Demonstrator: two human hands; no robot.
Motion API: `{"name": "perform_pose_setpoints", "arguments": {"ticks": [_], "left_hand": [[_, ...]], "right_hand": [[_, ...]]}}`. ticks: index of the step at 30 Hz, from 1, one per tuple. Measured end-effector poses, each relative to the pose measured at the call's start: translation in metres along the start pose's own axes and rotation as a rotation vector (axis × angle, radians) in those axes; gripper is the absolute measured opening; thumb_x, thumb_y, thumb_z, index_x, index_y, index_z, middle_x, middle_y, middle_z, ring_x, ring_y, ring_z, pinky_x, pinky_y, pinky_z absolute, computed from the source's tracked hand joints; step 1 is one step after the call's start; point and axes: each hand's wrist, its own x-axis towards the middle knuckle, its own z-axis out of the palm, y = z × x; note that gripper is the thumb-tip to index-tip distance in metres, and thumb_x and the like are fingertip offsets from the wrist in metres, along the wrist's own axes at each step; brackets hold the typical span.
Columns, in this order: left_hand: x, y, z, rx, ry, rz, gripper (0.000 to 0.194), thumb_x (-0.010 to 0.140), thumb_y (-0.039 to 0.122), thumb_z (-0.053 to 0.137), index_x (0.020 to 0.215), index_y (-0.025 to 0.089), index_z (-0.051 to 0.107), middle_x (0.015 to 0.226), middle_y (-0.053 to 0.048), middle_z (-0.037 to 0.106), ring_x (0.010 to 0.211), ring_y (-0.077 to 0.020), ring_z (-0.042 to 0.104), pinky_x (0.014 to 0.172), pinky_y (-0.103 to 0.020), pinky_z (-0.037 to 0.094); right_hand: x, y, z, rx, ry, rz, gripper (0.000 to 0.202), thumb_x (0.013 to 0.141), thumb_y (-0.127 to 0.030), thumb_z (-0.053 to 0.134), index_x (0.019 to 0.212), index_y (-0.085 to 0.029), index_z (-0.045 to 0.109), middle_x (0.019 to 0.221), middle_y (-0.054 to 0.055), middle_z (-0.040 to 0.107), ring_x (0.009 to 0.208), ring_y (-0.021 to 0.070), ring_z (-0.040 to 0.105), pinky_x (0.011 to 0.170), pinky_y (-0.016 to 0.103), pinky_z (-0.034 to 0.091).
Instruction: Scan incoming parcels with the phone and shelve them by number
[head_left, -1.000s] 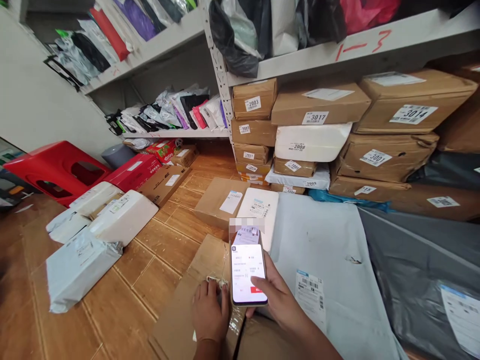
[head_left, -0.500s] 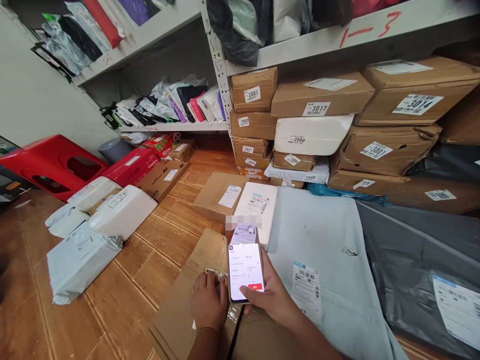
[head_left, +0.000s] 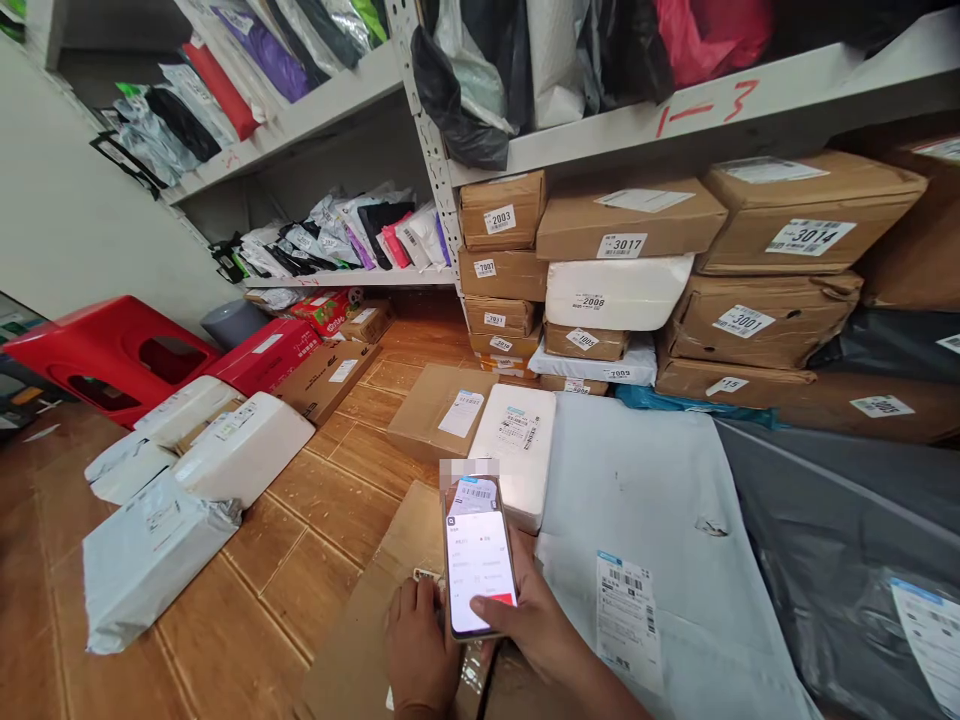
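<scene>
Right hand (head_left: pixel 536 625) grips one phone (head_left: pixel 478 560); left hand (head_left: pixel 420 650) lies flat on one cardboard box (head_left: pixel 360 640).

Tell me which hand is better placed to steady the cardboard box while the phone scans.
Left. The left hand already rests flat on the cardboard box, beside its taped seam. The right hand is occupied holding the phone, thumb on the screen.

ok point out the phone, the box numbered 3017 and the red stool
phone (head_left: pixel 480 570), head view, on the middle of its lit screen
box numbered 3017 (head_left: pixel 626 215), head view, on its brown front face above the number label
red stool (head_left: pixel 97 340), head view, on its flat top
</scene>
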Motion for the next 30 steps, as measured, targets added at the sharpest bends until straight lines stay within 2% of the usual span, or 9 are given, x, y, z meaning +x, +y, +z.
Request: {"name": "perform_pose_setpoints", "arguments": {"ticks": [3, 6, 9, 12, 15, 18, 30], "left_hand": [[0.0, 0.005, -0.001, -0.012, 0.077, -0.006, 0.02, 0.094, 0.031, 0.046, 0.089, 0.018, 0.06, 0.087, -0.008, 0.058, 0.083, -0.0248, 0.055, 0.075, -0.036, 0.041], [0.002, 0.009, -0.002, -0.022, 0.116, -0.009, 0.026, 0.098, 0.033, 0.042, 0.081, 0.02, 0.056, 0.08, -0.005, 0.056, 0.078, -0.0231, 0.055, 0.073, -0.036, 0.04], [0.002, 0.01, 0.0, -0.016, 0.138, -0.004, 0.024, 0.097, 0.032, 0.042, 0.08, 0.02, 0.053, 0.08, -0.005, 0.056, 0.078, -0.0235, 0.054, 0.073, -0.036, 0.039], [0.002, 0.009, 0.005, -0.017, 0.161, 0.002, 0.024, 0.098, 0.032, 0.041, 0.081, 0.021, 0.053, 0.081, -0.006, 0.057, 0.079, -0.0241, 0.054, 0.073, -0.037, 0.039], [0.001, 0.008, 0.009, -0.015, 0.185, 0.008, 0.024, 0.098, 0.032, 0.04, 0.082, 0.021, 0.053, 0.083, -0.007, 0.058, 0.081, -0.0246, 0.055, 0.073, -0.037, 0.039], [0.001, 0.008, 0.01, 0.0, 0.194, -0.002, 0.024, 0.098, 0.033, 0.04, 0.083, 0.02, 0.054, 0.083, -0.007, 0.058, 0.081, -0.0242, 0.055, 0.073, -0.036, 0.04], [0.002, 0.009, 0.008, 0.026, 0.211, 0.006, 0.021, 0.096, 0.03, 0.042, 0.083, 0.02, 0.056, 0.083, -0.007, 0.059, 0.079, -0.0243, 0.055, 0.072, -0.036, 0.04]], "right_hand": [[0.034, 0.008, 0.008, -0.01, 0.075, -0.033, 0.074, 0.067, -0.039, 0.083, 0.128, -0.03, 0.041, 0.087, 0.002, 0.066, 0.067, 0.0231, 0.064, 0.039, 0.026, 0.045], [0.082, 0.013, 0.015, -0.045, 0.1, -0.066, 0.06, 0.069, -0.038, 0.079, 0.118, -0.029, 0.046, 0.093, 0.002, 0.066, 0.073, 0.0245, 0.065, 0.038, 0.025, 0.047], [0.126, 0.012, 0.021, -0.071, 0.124, -0.099, 0.058, 0.075, -0.032, 0.075, 0.124, -0.026, 0.043, 0.101, 0.004, 0.062, 0.075, 0.0225, 0.064, 0.041, 0.025, 0.05], [0.153, 0.004, 0.026, -0.083, 0.159, -0.133, 0.052, 0.086, -0.024, 0.069, 0.13, -0.022, 0.041, 0.112, 0.007, 0.058, 0.077, 0.0194, 0.064, 0.051, 0.027, 0.055], [0.162, -0.004, 0.03, -0.077, 0.196, -0.172, 0.049, 0.091, -0.023, 0.065, 0.134, -0.022, 0.041, 0.121, 0.009, 0.055, 0.088, 0.022, 0.063, 0.061, 0.031, 0.059], [0.165, -0.01, 0.032, -0.068, 0.223, -0.191, 0.049, 0.092, -0.022, 0.063, 0.136, -0.023, 0.041, 0.126, 0.01, 0.053, 0.095, 0.0242, 0.062, 0.064, 0.034, 0.06], [0.173, -0.013, 0.026, -0.028, 0.241, -0.192, 0.051, 0.092, -0.022, 0.063, 0.138, -0.024, 0.04, 0.123, 0.009, 0.055, 0.093, 0.0245, 0.064, 0.062, 0.035, 0.061]]}}
